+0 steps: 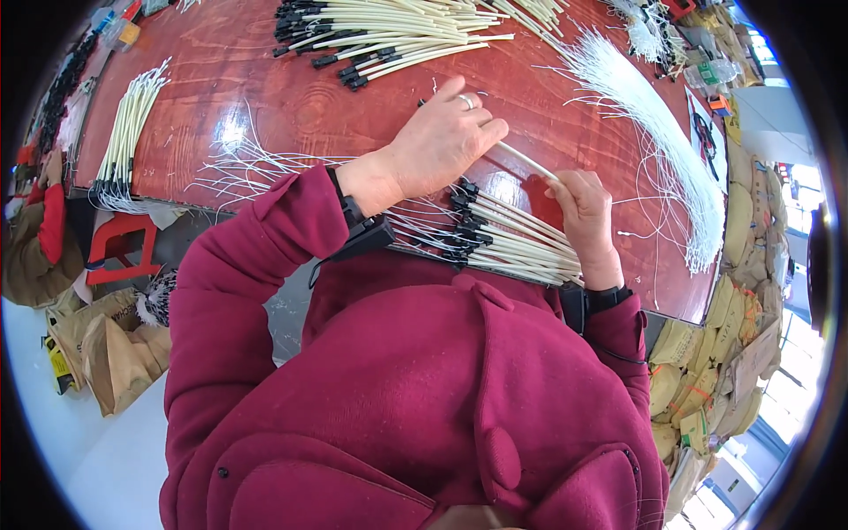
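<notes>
A thin cream-coloured tube (526, 162) spans the gap between my hands above the red table. My left hand (446, 137), with a ring on one finger, is closed round its left part and hides most of that end. My right hand (583, 210) pinches the tube's right end between thumb and fingers. A thin white cord runs off to the right from beside that hand. Just below, at the table's near edge, lies a row of similar tubes (521, 237) with black end pieces (468, 225). White cords (256, 168) trail leftward from those black ends.
A large heap of cream tubes (397, 35) lies at the back of the red table (291, 97). A long bundle of white cords (667, 146) covers the right side. Another tube bundle (132, 124) lies left, near a red stool (124, 247). Sacks (707, 362) are stacked at right.
</notes>
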The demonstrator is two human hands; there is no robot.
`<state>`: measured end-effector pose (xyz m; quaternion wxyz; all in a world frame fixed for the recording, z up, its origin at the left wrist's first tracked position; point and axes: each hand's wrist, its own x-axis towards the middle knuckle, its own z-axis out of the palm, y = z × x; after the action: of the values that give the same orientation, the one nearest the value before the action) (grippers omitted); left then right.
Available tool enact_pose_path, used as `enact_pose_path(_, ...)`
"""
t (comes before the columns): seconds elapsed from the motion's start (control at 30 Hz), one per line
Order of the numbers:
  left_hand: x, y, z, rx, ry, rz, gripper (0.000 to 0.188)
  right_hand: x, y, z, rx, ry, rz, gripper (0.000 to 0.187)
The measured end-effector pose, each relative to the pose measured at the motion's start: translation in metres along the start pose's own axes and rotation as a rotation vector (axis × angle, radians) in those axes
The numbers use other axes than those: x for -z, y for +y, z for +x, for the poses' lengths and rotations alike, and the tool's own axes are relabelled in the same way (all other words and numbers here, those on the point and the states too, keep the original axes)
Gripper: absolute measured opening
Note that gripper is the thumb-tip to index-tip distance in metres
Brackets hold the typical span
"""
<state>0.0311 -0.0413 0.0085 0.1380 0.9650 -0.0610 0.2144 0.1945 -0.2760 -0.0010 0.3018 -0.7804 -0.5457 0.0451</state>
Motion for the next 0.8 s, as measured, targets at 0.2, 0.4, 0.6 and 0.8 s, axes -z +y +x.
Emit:
enact_pose_path(0.2,0.029,-0.005,-0.012,0.126,0.417,0.133,0.036,0.006,-0.003,0.001,0.012,-0.006,0.011,0.006)
enact_pose_path(0.4,0.02,-0.03,-0.042,0.395,0.244,-0.533,0.023,0.009,-0.002,-0.006,0.001,-0.015,0.041,0.005)
enact_pose_path(0.6,0.025,-0.025,-0.045,0.447,0.252,-0.367,0.012,0.015,-0.002,-0.01,0.027,-0.013,0.028,0.005)
enact_pose_path(0.8,0.071,-0.081,-0.103,0.698,0.405,0.131,0.019,0.046,-0.004,-0.019,0.113,0.049,-0.027,0.007)
